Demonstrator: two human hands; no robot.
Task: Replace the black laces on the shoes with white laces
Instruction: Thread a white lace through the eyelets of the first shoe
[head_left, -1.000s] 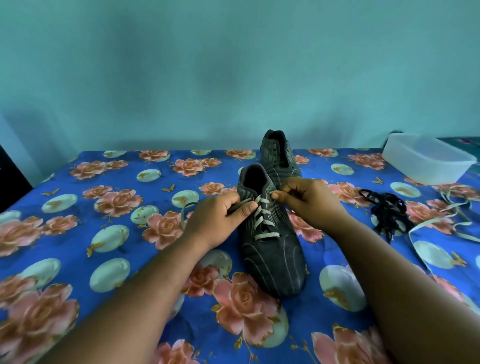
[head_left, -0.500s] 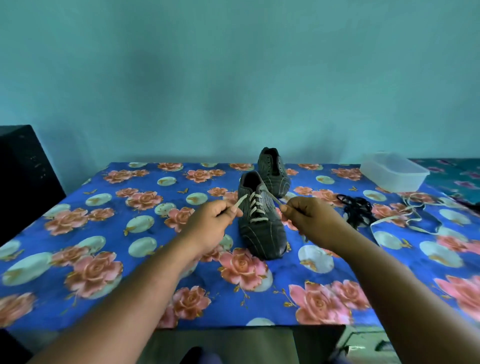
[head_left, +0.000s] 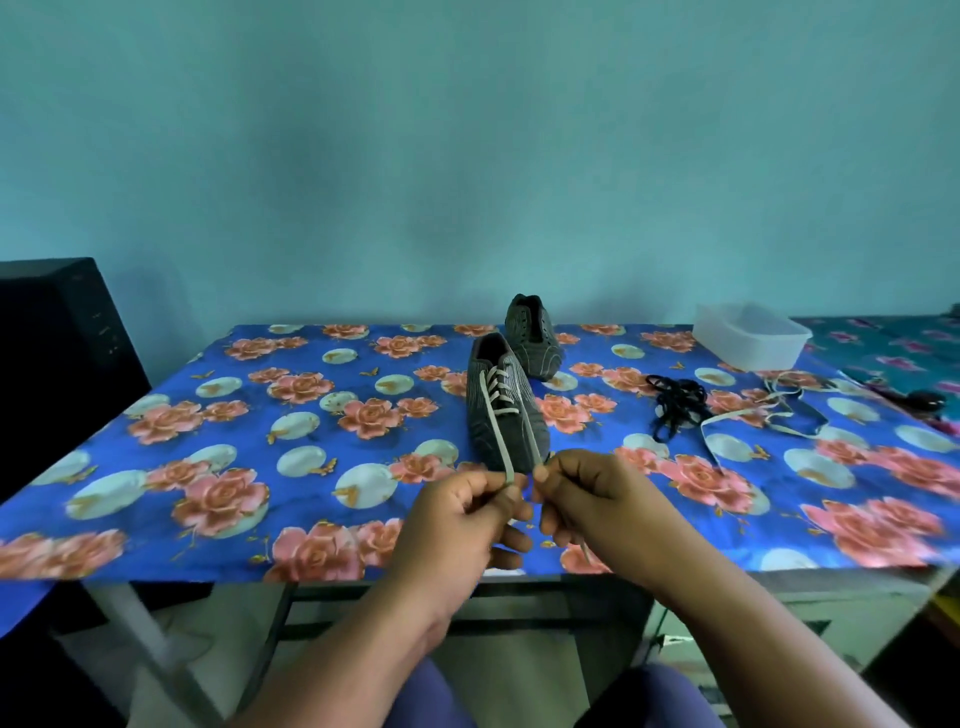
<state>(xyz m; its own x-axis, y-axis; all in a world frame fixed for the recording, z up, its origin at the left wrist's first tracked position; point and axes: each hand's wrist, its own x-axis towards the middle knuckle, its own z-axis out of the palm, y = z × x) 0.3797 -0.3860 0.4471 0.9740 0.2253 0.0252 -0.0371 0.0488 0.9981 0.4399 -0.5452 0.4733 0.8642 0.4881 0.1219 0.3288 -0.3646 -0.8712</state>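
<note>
A dark striped shoe (head_left: 506, 410) lies on the flowered table, threaded with a white lace (head_left: 493, 410). Both ends of that lace run toward me over the toe. My left hand (head_left: 462, 514) pinches the left end and my right hand (head_left: 592, 504) pinches the right end, the two hands close together near the table's front edge. A second dark shoe (head_left: 532, 338) with no lace in its eyelets stands behind the first. A heap of black laces (head_left: 675, 402) lies to the right, and another white lace (head_left: 763, 415) lies loose beyond it.
The blue floral tablecloth (head_left: 260, 441) covers the table. A clear plastic tub (head_left: 748, 335) stands at the back right. A black box (head_left: 57, 353) stands left of the table. A small dark object (head_left: 924, 400) lies on the teal cloth at far right.
Both hands have drawn the lace ends back from the shoe's top toward me, pulling them taut, and have come together. The camera has pulled back and the table's front edge now shows.
</note>
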